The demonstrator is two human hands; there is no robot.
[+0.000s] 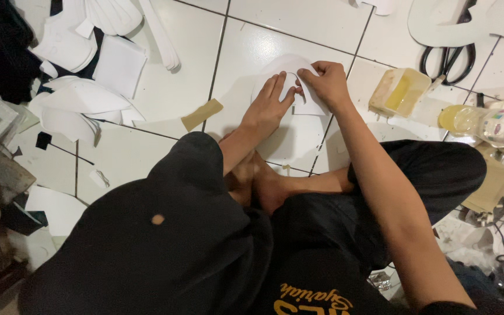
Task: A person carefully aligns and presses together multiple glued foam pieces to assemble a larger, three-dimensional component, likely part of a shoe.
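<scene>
two hands, left hand [269, 105] flat, right hand [325, 81] pinching white cutout [287, 65]

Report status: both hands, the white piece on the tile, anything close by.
Left hand flat on white cut piece, pinning it to the floor. Right hand pinching its upper edge. Yellow tub and scissors lie right, apart.

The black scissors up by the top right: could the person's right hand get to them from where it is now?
Probably yes. The right hand presses on the white cut piece, and the tiles toward the black scissors look open; only the yellow tub sits nearby, slightly below that path.
</scene>
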